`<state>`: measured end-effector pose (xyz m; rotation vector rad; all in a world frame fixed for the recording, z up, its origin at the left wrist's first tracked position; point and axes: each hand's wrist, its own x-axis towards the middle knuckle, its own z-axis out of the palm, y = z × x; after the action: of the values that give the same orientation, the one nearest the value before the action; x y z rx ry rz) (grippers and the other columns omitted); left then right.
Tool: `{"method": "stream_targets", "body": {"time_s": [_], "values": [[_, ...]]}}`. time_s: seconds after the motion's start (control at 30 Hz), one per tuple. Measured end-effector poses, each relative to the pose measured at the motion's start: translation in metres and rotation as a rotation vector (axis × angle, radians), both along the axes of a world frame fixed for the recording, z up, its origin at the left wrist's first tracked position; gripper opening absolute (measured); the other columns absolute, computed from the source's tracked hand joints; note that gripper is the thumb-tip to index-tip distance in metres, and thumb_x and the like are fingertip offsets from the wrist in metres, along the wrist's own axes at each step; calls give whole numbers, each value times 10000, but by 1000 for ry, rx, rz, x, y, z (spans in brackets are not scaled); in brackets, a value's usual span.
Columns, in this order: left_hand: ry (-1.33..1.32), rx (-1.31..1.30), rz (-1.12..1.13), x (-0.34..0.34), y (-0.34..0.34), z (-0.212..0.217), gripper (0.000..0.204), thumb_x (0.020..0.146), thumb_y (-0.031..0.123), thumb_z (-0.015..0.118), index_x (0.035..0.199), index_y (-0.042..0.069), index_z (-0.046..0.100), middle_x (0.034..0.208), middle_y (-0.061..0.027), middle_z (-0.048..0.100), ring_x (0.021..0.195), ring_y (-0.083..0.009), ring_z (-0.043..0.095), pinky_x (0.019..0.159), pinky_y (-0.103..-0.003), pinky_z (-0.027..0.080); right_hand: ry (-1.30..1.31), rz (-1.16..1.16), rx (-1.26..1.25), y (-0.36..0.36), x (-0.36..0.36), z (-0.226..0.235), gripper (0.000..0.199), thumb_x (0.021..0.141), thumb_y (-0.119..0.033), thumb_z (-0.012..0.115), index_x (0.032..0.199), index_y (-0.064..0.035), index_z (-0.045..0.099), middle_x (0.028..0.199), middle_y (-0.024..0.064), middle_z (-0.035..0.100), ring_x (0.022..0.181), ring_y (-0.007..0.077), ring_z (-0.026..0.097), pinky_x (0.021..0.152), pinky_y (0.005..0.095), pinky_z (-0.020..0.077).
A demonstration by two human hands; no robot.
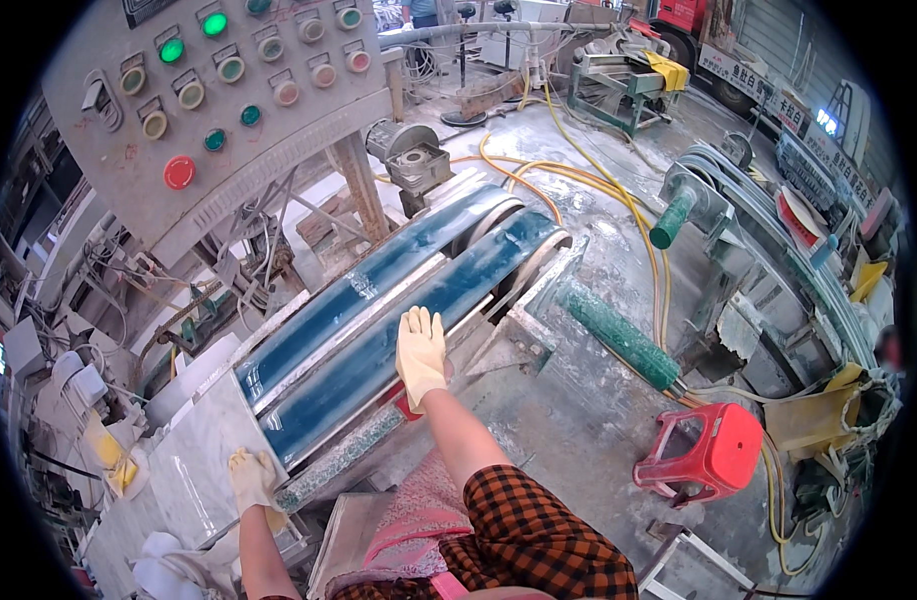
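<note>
My left hand [254, 482], in a cream rubber glove, is closed on the near edge of a white marble slab [184, 468] with grey veining. Its fingers lie on top, and the underside of the grip is hidden. The slab's far end meets two blue conveyor belts [409, 300] running side by side. My right hand [422, 350], gloved alike, lies over the nearer belt's edge, palm down and fingers stretched forward. Nothing is held in it.
A grey control panel [279, 130] with lit green buttons and a red stop button overhangs the left. Behind the belts sits a motor [411, 155]. A green roller [619, 335], a red stool [709, 450] and yellow hoses [619, 185] are on the right.
</note>
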<state>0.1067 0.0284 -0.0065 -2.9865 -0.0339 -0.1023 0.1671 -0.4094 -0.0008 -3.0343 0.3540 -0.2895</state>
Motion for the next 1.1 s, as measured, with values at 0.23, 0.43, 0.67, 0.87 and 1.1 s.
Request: {"method": "stream_targets", "body": {"time_s": [0.23, 0.43, 0.67, 0.87, 1.1], "values": [[36, 1, 19, 2, -5, 0, 504, 978, 368, 481, 1084, -98, 642, 1127, -280, 663, 1129, -415, 610, 1033, -466, 451, -17, -6, 13, -2, 3, -7, 563, 981, -125, 433, 1528, 12, 427, 1627, 170, 413, 1545, 315, 318, 1281, 495, 155], [-3, -21, 20, 3, -6, -5, 516, 970, 378, 488, 1084, -98, 653, 1133, -269, 661, 1138, -403, 607, 1040, -458, 445, -4, -1, 5, -2, 0, -2, 569, 980, -127, 436, 1529, 21, 417, 1628, 173, 410, 1545, 320, 317, 1282, 497, 152], [31, 32, 3, 2, -11, 1, 522, 1003, 368, 454, 1074, -111, 649, 1133, -284, 659, 1126, -427, 609, 1033, -477, 454, -3, -2, 59, -3, 4, -8, 570, 979, -131, 439, 1528, 20, 416, 1631, 173, 404, 1549, 322, 307, 1283, 501, 146], [-17, 30, -13, 1, -5, -4, 540, 1001, 378, 456, 1099, -118, 647, 1148, -296, 659, 1127, -431, 612, 1026, -479, 462, -9, 2, 17, 1, 3, -8, 568, 982, -135, 430, 1528, 19, 417, 1630, 172, 405, 1548, 317, 308, 1282, 498, 148], [65, 19, 52, 5, -15, -1, 560, 997, 401, 445, 1148, -104, 633, 1203, -275, 650, 1202, -405, 585, 1090, -449, 413, -5, -9, 39, -2, 4, -6, 561, 981, -134, 431, 1522, 15, 430, 1626, 173, 411, 1541, 316, 319, 1277, 497, 159]]}}
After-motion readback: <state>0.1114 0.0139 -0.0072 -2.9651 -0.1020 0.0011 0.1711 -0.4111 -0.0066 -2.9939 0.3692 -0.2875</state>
